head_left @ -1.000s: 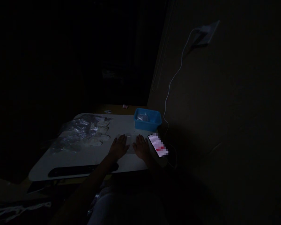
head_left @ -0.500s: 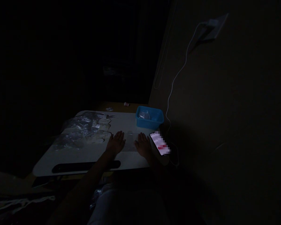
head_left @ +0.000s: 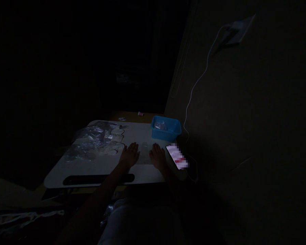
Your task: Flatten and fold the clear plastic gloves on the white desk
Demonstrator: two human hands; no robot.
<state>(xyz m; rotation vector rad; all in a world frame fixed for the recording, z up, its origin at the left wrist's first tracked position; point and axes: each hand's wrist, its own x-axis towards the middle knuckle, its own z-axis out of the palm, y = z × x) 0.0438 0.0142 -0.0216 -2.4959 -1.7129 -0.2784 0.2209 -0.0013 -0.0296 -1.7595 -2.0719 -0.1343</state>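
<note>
The room is very dark: its far side and whole left lie in near blackness, and only a low white table (head_left: 91,166), with rounded corners and a long dark slot (head_left: 97,178) along its near edge, catches some light. Past the table's far edge shows a strip of brownish wooden surface (head_left: 132,116). A plain dull wall (head_left: 257,119) runs along the right, with a white plug block (head_left: 238,27) high up and a thin white cable (head_left: 191,93) hanging from it toward the table's far right corner.
</note>
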